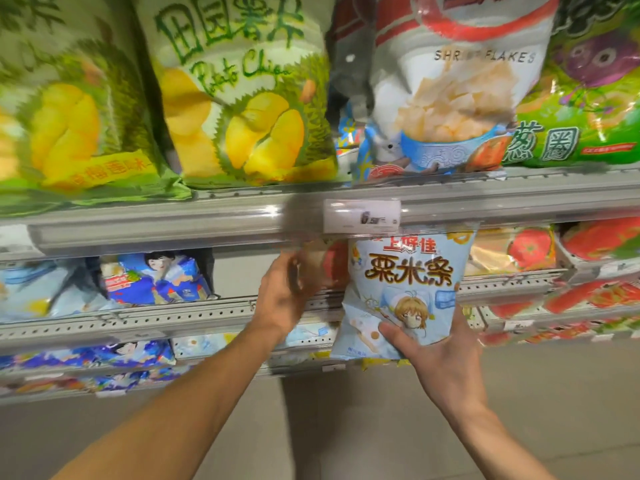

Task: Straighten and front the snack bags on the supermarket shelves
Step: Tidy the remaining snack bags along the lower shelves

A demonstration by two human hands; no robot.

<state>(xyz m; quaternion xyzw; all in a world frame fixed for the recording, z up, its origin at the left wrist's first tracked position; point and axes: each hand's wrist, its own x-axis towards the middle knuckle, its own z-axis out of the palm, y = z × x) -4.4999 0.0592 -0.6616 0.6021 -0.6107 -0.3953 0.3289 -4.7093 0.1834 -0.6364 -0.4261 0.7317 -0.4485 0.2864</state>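
While the right hand [433, 355] grips the pale blue snack bag [405, 292] by its lower edge, thumb curled over the printed front and fingers behind, the bag stands upright at centre right of the frame, in front of the middle shelf [173, 317] and just under the price tag [362, 216] on the rail above. The left hand [287, 292], at centre frame, reaches into the shelf space beside the bag; it is blurred, and I cannot tell whether it holds anything or just touches a bag behind.

The bag looks puffed with air, so it is probably light, soft and springy, with a slick film that could slide through a loose pinch. Its contents are likely brittle, so squeezing the middle risks crushing them. The sealed bottom seam or the two side edges seem the safest places to hold, letting the base settle flat on the shelf with the front facing out.

Across the top of the frame sit large durian chip bags [242, 98], a shrimp flake bag [460, 81] and a green bag [585, 98]; red tomato bags [519, 247] fill the right.
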